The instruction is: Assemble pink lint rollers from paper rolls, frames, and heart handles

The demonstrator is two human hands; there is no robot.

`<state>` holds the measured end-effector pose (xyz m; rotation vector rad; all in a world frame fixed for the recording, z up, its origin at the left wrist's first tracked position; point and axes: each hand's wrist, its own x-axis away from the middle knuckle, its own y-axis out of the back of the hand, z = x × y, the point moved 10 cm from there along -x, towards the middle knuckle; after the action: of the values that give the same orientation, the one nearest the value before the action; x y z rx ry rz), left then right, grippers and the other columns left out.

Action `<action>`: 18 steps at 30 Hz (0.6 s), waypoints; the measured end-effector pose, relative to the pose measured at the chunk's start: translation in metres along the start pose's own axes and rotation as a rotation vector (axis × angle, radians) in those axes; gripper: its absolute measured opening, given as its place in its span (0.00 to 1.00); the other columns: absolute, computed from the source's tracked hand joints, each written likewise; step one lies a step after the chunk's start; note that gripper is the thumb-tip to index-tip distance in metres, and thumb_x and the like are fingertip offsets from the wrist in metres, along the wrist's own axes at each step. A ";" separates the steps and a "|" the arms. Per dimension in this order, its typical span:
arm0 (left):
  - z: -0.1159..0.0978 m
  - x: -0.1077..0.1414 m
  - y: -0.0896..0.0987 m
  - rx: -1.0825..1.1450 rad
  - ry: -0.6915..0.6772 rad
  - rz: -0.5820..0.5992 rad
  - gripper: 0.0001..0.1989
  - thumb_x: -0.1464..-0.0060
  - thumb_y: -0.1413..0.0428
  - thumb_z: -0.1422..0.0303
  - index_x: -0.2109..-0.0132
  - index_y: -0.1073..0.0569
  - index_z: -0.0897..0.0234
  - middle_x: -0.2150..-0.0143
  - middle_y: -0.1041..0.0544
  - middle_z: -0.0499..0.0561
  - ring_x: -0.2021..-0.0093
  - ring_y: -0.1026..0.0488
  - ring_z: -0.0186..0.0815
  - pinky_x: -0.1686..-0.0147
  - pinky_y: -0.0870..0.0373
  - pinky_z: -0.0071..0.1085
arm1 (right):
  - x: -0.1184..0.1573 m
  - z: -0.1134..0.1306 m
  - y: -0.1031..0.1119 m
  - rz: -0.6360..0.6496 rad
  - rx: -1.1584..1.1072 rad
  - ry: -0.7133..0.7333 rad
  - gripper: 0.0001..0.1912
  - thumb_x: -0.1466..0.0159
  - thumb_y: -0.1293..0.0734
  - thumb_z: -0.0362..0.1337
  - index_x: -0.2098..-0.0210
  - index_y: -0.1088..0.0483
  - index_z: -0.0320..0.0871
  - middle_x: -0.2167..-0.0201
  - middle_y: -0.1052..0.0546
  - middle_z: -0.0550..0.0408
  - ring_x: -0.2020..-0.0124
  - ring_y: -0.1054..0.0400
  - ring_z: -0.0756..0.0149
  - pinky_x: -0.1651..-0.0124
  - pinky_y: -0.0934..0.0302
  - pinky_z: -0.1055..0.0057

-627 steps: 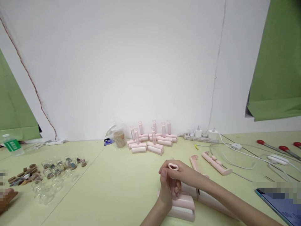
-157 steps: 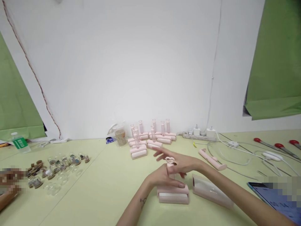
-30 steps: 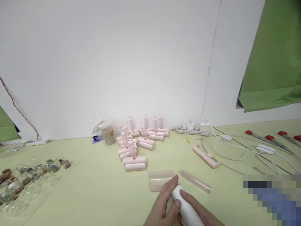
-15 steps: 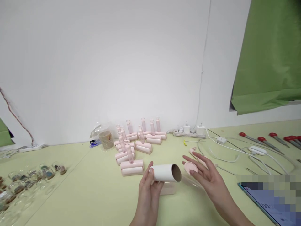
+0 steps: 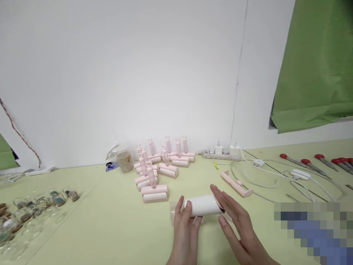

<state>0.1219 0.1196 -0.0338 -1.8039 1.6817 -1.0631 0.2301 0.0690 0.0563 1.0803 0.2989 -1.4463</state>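
Note:
My left hand (image 5: 186, 228) is closed round a white lint-roller paper roll (image 5: 204, 205), thumb on top. The roll lies almost level above the table, its far end towards my right hand. Against that end my right hand (image 5: 238, 224) rests its outstretched fingers, with the thumb spread apart below. The round pink end cap is out of sight, perhaps behind these fingers. Partly hidden beneath the roll and left hand is a see-through pale pink cover (image 5: 173, 212). Beyond my right hand lies a long pink handle part (image 5: 235, 184).
Several pink lint rollers (image 5: 154, 194) with upright handles stand near the wall. A bagged cup (image 5: 124, 162) sits beside them. Right are a power strip (image 5: 221, 155), white cables (image 5: 259, 184) and red-handled tools (image 5: 314, 166). Small glass domes (image 5: 20, 215) lie left; a pixelated patch covers the lower right.
My right hand has moved in against the roll's open end, and the pink end cap it held is now hidden. The left hand and roll have shifted slightly right.

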 end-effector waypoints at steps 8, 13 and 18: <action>-0.007 0.004 -0.014 -0.014 -0.057 0.140 0.09 0.51 0.44 0.66 0.63 0.33 0.64 0.58 0.29 0.52 0.52 0.33 0.39 0.50 0.36 0.35 | 0.003 0.005 0.005 -0.049 0.069 0.039 0.34 0.42 0.45 0.23 0.39 0.61 0.49 0.39 0.51 0.57 0.40 0.57 0.58 0.41 0.55 0.58; -0.022 0.002 -0.020 0.044 -0.060 0.172 0.12 0.50 0.46 0.65 0.56 0.33 0.61 0.57 0.29 0.51 0.50 0.34 0.36 0.52 0.36 0.29 | 0.008 0.025 -0.020 0.111 0.028 0.183 0.37 0.44 0.42 0.21 0.40 0.58 0.51 0.40 0.49 0.59 0.40 0.56 0.57 0.42 0.53 0.58; 0.000 0.000 -0.004 0.168 0.241 -0.019 0.18 0.51 0.47 0.61 0.55 0.34 0.67 0.66 0.27 0.53 0.67 0.27 0.34 0.68 0.28 0.28 | 0.024 0.053 -0.050 0.406 -0.075 0.403 0.35 0.42 0.42 0.23 0.40 0.56 0.54 0.47 0.36 0.57 0.47 0.40 0.62 0.46 0.45 0.64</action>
<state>0.1238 0.1199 -0.0308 -1.6416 1.6533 -1.4331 0.1680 0.0260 0.0462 1.2831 0.3889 -0.8479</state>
